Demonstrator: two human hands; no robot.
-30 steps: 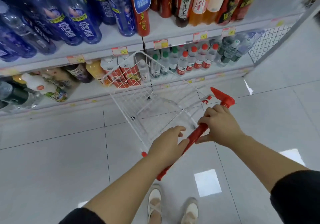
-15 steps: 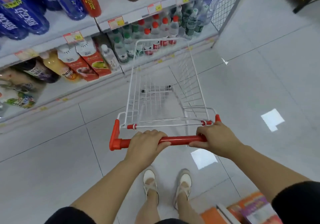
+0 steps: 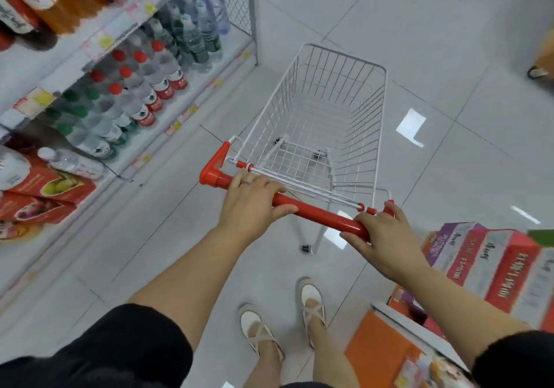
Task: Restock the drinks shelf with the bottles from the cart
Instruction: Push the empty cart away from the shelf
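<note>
- Cart (image 3: 344, 55) stood on the tiled floor (image 3: 434, 27) just right of the shelf (image 3: 207, 77). Its wire basket pointed away from me, and its red handle (image 3: 317, 215) ran slantwise across my view, left end farther off.
- Bottles (image 3: 150, 87) with red and green caps stood in rows on the lower shelf board, apart from the cart. Darker bottles stood nearer the shelf's wire end panel.
- Left hand (image 3: 251, 204) was clamped on the handle near its left corner piece, fingers curled over the top of the bar and thumb stretched along the near side.
- Right hand (image 3: 380, 237) gripped the handle's right end the same way, fingers wrapped over and thumb lying along the bar toward the left hand.
- Both forearms were bare and reached forward from black sleeves (image 3: 135, 342), converging on the bar.
- I saw pale shoes (image 3: 257, 327) on the floor behind the cart, between the arms.
- Red cartons (image 3: 39, 183) lay on the bottom shelf at my left, and printed boxes (image 3: 485, 261) were stacked beside my right forearm.
</note>
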